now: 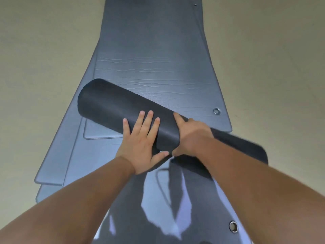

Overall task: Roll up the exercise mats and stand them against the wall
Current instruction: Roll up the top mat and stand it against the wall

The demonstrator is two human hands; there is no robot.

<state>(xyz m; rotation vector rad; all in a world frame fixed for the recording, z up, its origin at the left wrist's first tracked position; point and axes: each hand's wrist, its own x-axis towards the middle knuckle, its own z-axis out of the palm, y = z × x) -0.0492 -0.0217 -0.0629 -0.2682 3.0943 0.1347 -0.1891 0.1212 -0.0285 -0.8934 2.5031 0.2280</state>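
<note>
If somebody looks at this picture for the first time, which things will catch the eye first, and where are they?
In the centre, a dark rolled mat lies diagonally, with the left hand flat on it and the right hand gripping it beside. Beneath, several grey flat mats lie stacked unevenly on the beige floor, and a metal eyelet shines at the right.

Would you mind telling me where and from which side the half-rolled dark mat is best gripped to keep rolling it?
Grip the rolled mat along the top of its curved body, from the near side. The left hand and right hand both sit near the middle-right, and the roll lies skewed across the flat mats. Spreading the hands toward each end would likely keep it straighter.
</note>
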